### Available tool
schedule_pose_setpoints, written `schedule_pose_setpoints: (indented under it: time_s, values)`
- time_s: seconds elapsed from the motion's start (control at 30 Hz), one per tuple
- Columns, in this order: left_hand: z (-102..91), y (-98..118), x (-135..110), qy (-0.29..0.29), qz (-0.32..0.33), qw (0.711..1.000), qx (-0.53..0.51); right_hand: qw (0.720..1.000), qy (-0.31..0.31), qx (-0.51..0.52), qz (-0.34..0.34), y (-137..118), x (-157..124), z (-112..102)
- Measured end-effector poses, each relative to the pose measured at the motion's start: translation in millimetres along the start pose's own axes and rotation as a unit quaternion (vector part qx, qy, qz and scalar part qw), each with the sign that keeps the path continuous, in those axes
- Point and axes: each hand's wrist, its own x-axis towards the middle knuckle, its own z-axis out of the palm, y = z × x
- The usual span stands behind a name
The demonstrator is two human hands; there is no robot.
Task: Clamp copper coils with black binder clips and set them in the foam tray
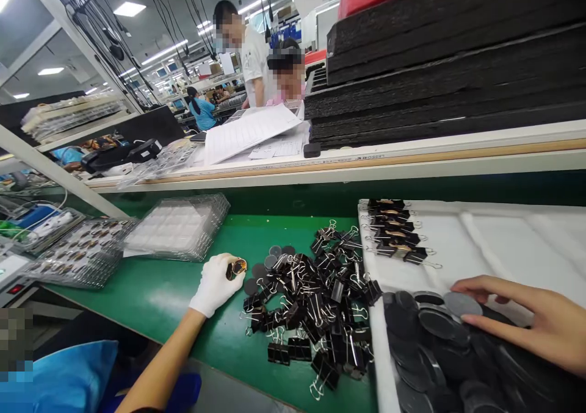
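My left hand (216, 283), in a white glove, is closed around a small round dark part (237, 268) with an amber rim, just above the green tabletop. My right hand (526, 309), bare, pinches a grey disc (462, 304) between thumb and fingers over a heap of black discs (428, 333). Between the hands lies a big pile of black binder clips (315, 297) with silver wire handles. Several loose dark discs (259, 271) rest on the table right beside my left hand.
A white padded tray (485, 233) at right carries a row of clipped parts (396, 230). Clear plastic trays (176, 227) are stacked at left, with filled trays (82, 251) farther left. Above, a shelf edge (274, 174) bears papers (251, 132) and black foam sheets (434, 77). Other people stand beyond.
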Motion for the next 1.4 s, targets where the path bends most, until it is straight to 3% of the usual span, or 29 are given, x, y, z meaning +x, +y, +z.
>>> schedule_pose_setpoints:
  time_s: [0.13, 0.3, 0.4, 0.47, 0.6, 0.7, 0.83, 0.93, 1.1, 1.4]
  values:
    - [2.8, -0.4, 7.1, 0.043, 0.013, 0.999, 0.0, 1.0, -0.017, 0.015, 0.01, -21.2, -2.9, -3.8]
    - [-7.1, -1.5, 25.0, 0.15, 0.061, 0.986, -0.028, 0.999, 0.002, 0.013, 0.031, -38.6, 3.2, -13.5]
    - [-25.1, 14.7, 46.6, 0.235, 0.073, 0.967, -0.065, 0.999, -0.015, 0.041, 0.018, -57.1, 13.7, -17.4]
    - [-42.2, 40.1, 63.2, 0.257, 0.085, 0.957, -0.104, 0.996, -0.033, 0.073, 0.026, -77.1, 20.6, -15.8]
    - [-75.9, 118.8, 89.5, 0.225, 0.184, 0.936, -0.197, 0.983, -0.052, 0.174, 0.029, -128.3, 25.6, -4.7]
    - [-89.3, 176.6, 95.6, 0.157, 0.27, 0.913, -0.263, 0.962, -0.073, 0.261, 0.014, -159.8, 22.0, 4.9]
    - [-90.0, 219.6, 91.0, 0.122, 0.341, 0.881, -0.306, 0.937, -0.103, 0.334, 0.027, -172.9, 16.4, 12.5]
    - [-85.8, 227.0, 87.0, 0.098, 0.351, 0.867, -0.34, 0.939, -0.09, 0.331, 0.028, -165.7, 14.9, 11.0]
    - [-78.0, 219.5, 87.4, -0.004, 0.282, 0.878, -0.388, 0.94, -0.048, 0.335, 0.045, -153.5, 17.6, 5.9]
    - [-72.8, 221.0, 86.7, -0.038, 0.3, 0.873, -0.383, 0.952, -0.065, 0.294, 0.055, -153.6, 18.1, 32.7]
